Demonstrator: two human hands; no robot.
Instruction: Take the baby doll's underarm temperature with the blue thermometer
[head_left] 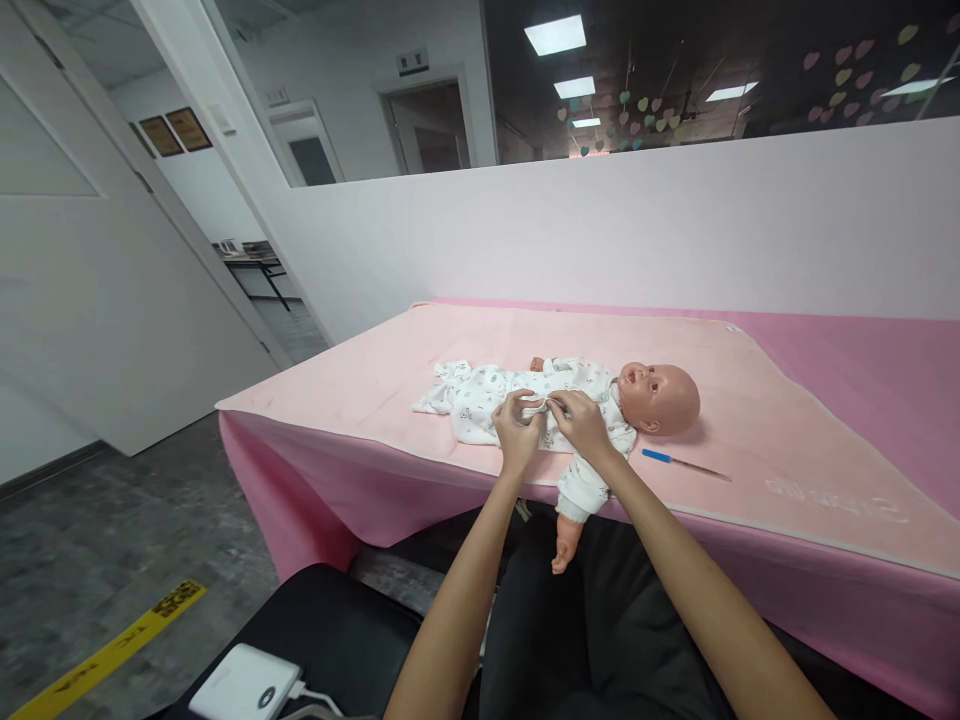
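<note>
On the pink padded table (375,380), our left hand (517,425) and right hand (579,420) pinch the doll's white printed romper (487,395) at its belly; we should keep the edges aligned and pull gently.

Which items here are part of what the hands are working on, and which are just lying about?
In hand:
- doll, on its back
- its white romper, pinched at the front by the left hand and right hand
- pink mat under the doll

Lying about:
- blue-tipped thermometer beside the doll's head
- white power bank at the bottom edge
</note>
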